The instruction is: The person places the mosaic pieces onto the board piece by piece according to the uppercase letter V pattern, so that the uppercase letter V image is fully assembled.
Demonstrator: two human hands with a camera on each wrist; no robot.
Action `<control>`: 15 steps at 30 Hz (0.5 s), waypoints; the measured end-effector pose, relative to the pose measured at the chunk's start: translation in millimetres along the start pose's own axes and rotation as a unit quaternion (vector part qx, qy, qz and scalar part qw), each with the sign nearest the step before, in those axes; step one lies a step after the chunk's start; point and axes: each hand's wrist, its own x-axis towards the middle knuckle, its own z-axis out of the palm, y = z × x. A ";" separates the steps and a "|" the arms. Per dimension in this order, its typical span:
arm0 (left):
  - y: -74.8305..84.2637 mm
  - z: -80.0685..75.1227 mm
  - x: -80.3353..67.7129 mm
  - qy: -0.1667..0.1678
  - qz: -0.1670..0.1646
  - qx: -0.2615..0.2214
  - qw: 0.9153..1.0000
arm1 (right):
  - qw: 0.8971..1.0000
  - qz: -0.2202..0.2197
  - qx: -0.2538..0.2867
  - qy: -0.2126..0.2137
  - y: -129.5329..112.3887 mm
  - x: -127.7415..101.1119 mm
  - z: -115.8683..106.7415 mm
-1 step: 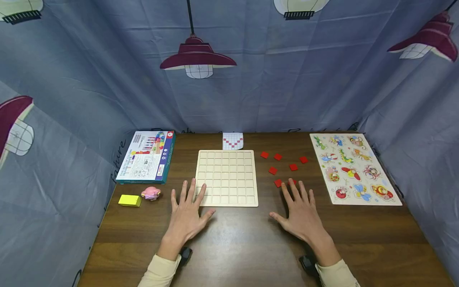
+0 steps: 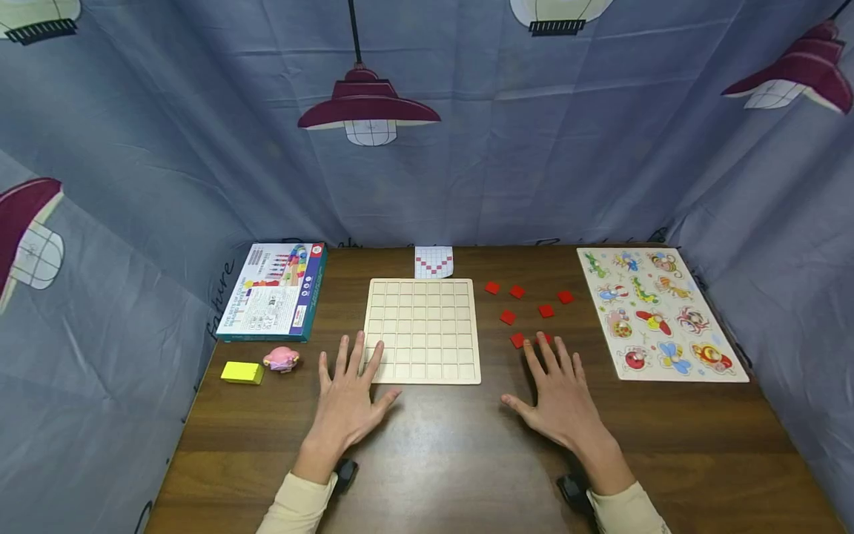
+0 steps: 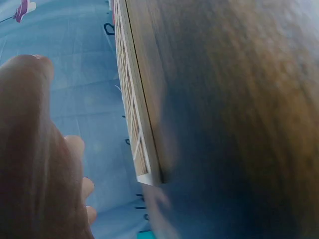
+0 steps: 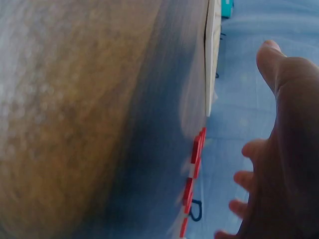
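Resting flat, fingers spread, left hand [image 2: 348,401] overlapped grid board [image 2: 423,330] near corner, right hand [image 2: 559,401] partly hid one of the red tiles [image 2: 517,340]; both wrist views blurred.

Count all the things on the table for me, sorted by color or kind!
Red square tiles: 7
Wooden grid board: 1
Pattern card: 1
Animal puzzle board: 1
Toy box: 1
Yellow block: 1
Pink toy: 1
Total: 13

Pale matt wooden grid board [image 2: 423,329], dark glossy wood-grain table [image 2: 440,460], creased cloth backdrop [image 2: 200,148]
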 end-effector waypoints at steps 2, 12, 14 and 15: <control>-4.1 2.1 0.6 -0.003 -0.003 -0.019 1.000 | 1.000 0.000 0.018 0.006 3.3 2.4 -0.4; -33.9 17.0 11.2 -0.012 -0.021 -0.162 0.986 | 0.989 0.070 0.130 0.010 57.2 32.2 -5.7; -36.1 19.9 11.7 -0.009 -0.022 -0.167 0.986 | 0.987 0.080 0.136 0.002 66.0 35.0 -3.9; -36.6 21.3 11.6 -0.007 -0.023 -0.169 0.985 | 0.987 0.083 0.138 0.003 69.0 35.6 -2.8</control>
